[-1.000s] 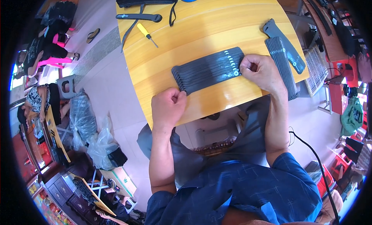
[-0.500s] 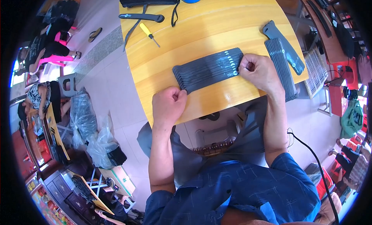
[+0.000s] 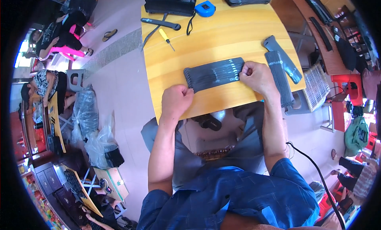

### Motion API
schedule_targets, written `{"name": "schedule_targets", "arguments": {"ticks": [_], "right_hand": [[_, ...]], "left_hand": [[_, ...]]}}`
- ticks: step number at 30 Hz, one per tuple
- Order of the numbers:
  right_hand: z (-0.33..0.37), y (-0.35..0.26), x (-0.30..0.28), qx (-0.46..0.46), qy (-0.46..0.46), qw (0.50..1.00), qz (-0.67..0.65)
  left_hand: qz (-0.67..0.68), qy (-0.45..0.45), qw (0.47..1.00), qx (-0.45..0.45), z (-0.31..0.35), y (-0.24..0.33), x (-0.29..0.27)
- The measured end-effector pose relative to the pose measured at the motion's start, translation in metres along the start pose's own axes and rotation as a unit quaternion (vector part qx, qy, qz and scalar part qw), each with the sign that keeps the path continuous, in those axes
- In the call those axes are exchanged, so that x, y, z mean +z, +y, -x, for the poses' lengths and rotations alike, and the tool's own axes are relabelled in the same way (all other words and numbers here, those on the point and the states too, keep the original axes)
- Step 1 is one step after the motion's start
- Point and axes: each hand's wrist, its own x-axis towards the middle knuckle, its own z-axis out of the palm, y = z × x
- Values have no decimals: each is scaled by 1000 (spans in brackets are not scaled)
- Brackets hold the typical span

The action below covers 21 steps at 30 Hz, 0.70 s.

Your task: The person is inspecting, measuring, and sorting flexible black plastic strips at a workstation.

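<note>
Two fists work close to the near edge of your wooden table (image 3: 222, 35), which curves just under your knuckles, so little tabletop is left between the work and the drop toward your lap. Your left hand (image 3: 176, 101) is curled tight and pinches the left end of the fanned bundle of dark flat strips (image 3: 214, 74); your right hand (image 3: 257, 76) is likewise closed into a fist, clamped on the bundle's right end. The bundle lies flat on the wood between them, slightly slanted, its left end nearer the edge. Just right of your right hand lies a second stack of dark strips (image 3: 279, 77), overhanging the near right corner (a separate grey piece rests across its top). Toward the far side the wood is bare, with a yellow-handled screwdriver (image 3: 165, 37), a blue tape measure (image 3: 205, 8) and more dark stacks (image 3: 170, 2) well apart from your hands.
</note>
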Motion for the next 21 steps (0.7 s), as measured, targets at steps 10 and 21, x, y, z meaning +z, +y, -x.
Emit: {"name": "schedule_targets", "arguments": {"ticks": [10,21], "right_hand": [[42,-29,3,-171,200,960,96],[75,-28,69,-331,-14,923,196]], "left_hand": [[40,124,990,61,31,1,2],[-180,75,933,304,48,-12,52]]}}
